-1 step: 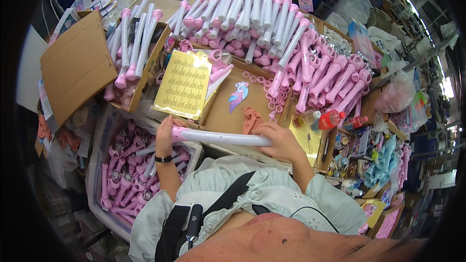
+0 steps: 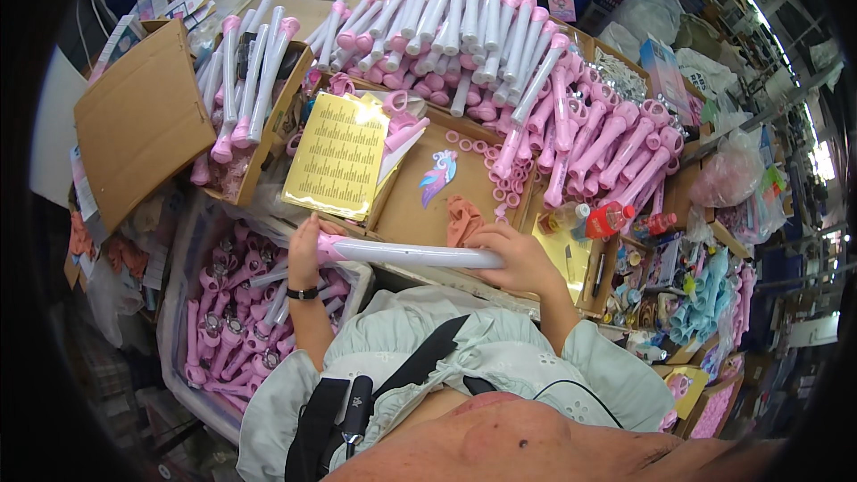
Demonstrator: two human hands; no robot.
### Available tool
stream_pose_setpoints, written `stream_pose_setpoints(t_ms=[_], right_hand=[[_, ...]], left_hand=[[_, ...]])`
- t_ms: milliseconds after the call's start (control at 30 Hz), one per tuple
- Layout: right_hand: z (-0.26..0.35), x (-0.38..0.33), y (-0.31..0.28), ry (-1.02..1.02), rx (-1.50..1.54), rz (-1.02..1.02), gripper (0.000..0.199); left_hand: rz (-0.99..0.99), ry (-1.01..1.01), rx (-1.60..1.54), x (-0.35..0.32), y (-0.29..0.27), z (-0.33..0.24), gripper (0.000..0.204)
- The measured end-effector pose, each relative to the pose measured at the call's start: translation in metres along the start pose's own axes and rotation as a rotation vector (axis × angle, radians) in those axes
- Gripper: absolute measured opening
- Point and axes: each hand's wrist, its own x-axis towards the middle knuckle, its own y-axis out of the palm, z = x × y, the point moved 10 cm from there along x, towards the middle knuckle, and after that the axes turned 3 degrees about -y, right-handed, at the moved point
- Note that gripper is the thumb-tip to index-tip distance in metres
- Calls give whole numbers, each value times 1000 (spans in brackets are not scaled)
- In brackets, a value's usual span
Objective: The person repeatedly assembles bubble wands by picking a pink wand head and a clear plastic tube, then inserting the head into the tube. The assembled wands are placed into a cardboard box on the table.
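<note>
A white toy wand tube [image 2: 411, 254] with a pink end lies level in front of my body, gripped at both ends. My left hand [image 2: 305, 252] is closed round the pink end, on the left. Round the white end, on the right, my right hand [image 2: 520, 259] is wrapped. Just beyond the tube is an open cardboard tray [image 2: 402, 205]. In it are a purple and blue winged cutout [image 2: 438, 178], small pink rings [image 2: 511, 183] and a crumpled orange-pink cloth [image 2: 462, 219] close to my right fingers. Gold sticker sheets [image 2: 337, 156] rest at the tray's left.
White and pink tubes [image 2: 469, 13] are heaped at the back, with pink handles [image 2: 616, 143] to their right. A plastic bin [image 2: 357, 290] of pink parts stands at lower left. Bottles with red caps [image 2: 610, 220] lie right. A cardboard box [image 2: 143, 120] holds more tubes.
</note>
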Motion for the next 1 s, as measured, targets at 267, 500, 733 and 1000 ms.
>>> stream_pose_setpoints(t_ms=[267, 500, 733, 1000], right_hand=[[-48, 7, 7, 167, 555, -47, 40], [-102, -37, 113, 824, 1354, 126, 24], [-85, -63, 157, 794, 1502, 428, 31], [-101, -41, 71, 587, 932, -156, 27]], left_hand=[[-135, -3, -334, -16, -10, 35, 41], [-107, 461, -217, -45, -7, -32, 32], [-214, 486, -129, -37, -7, -48, 33], [-303, 113, 181, -8, -23, 9, 33]])
